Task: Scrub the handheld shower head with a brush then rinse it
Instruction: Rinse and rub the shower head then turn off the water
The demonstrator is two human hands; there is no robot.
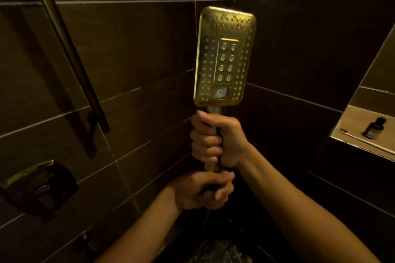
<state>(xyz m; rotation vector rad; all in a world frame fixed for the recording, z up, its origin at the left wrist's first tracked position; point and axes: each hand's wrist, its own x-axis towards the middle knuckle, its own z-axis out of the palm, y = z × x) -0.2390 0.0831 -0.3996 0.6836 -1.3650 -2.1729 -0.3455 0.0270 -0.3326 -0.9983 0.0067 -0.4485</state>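
The handheld shower head (pixel 224 55) stands upright at centre frame, nozzle face toward the camera, against the dark tiled corner. The right hand (pixel 215 141) is wrapped in a full fist around its handle, just below the head. The left hand (pixel 203 190), directly below at 6 o'clock of the right, is closed around the lower end of the handle or the hose fitting; exactly what it grips cannot be told. Neither hand holds a brush. A toothbrush (pixel 363 140) lies on the niche shelf (pixel 352 117) at 3 o'clock, beside a small dark bottle (pixel 374 128). Judgement: scrubbing is not under way; whether it is done cannot be told. If not, the next move calls for freeing one hand to fetch the toothbrush. The bottle's label is too small to read; no other writing is visible.
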